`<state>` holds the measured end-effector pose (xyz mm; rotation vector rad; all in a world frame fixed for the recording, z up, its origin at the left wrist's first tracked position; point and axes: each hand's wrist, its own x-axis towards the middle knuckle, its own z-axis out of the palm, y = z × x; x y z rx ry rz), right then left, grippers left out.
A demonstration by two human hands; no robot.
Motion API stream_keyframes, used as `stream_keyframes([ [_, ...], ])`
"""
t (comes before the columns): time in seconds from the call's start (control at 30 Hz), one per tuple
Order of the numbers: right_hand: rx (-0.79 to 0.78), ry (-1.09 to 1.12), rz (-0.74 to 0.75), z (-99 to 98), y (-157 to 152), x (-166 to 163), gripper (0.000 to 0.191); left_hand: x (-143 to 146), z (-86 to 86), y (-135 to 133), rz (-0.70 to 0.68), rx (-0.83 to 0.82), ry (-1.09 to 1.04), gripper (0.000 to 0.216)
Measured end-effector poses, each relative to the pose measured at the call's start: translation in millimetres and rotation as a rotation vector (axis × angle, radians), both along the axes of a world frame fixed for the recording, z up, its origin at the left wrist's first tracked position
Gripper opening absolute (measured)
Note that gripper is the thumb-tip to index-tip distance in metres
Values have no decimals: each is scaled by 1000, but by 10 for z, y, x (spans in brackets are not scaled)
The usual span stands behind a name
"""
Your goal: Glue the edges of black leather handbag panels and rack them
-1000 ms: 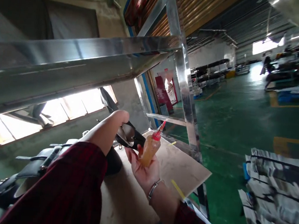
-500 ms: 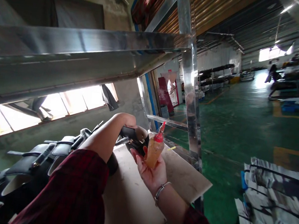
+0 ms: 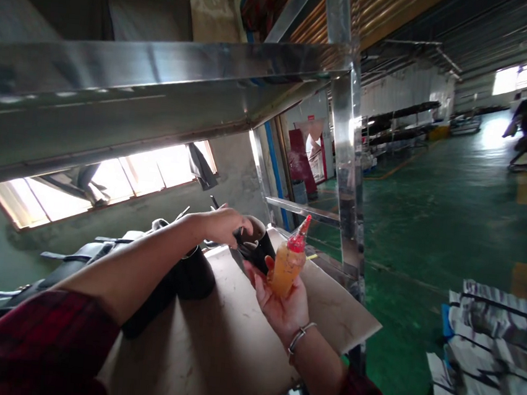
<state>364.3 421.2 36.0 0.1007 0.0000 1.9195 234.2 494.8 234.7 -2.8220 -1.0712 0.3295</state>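
Note:
My right hand [image 3: 281, 302] lies palm up over the board and holds a small squeeze bottle [image 3: 287, 265] of amber glue with a red nozzle, tip pointing up. My left hand [image 3: 221, 223] reaches forward past it, its fingers closed on the rim of a black shoe piece [image 3: 255, 245] with a pale lining. That piece stands at the far end of the brown board [image 3: 211, 354]. Both sleeves are dark red plaid. A metal bracelet sits on my right wrist.
A shiny steel shelf frame [image 3: 162, 88] crosses overhead, with an upright post [image 3: 348, 187] just right of the bottle. Black leather shoes and straps [image 3: 99, 256] pile at the left. Green factory floor [image 3: 439, 214] stretches right, with bundled grey stacks [image 3: 496, 344].
My left arm has stretched further forward and lowered, and the black piece now stands upright on the board's far end. The bottle hand stayed close by; the view shifted slightly left.

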Motion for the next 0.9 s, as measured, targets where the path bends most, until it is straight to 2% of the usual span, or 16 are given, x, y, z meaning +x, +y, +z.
stream_keyframes([
  [0.1, -7, -1, 12, -31, -49, 96, 32, -8, -16, 134, -38, 1, 78, 21],
  [0.33, 76, -26, 67, -191, -112, 219, 26, -249, 195, 298, -99, 48, 132, 30],
  [0.47, 140, -61, 87, -283, -113, 215, 25, -542, 102, 296, -56, 132, 132, 29],
  [0.67, 329, -127, 147, -429, -80, 203, 24, -934, -63, 269, 26, 199, 120, 34],
  [0.8, 355, -187, 169, -485, -93, 217, 23, -1076, -56, 305, 83, 214, 119, 37],
  [0.9, 339, -218, 190, -475, -131, 202, 25, -1064, -75, 329, 123, 225, 121, 33],
])
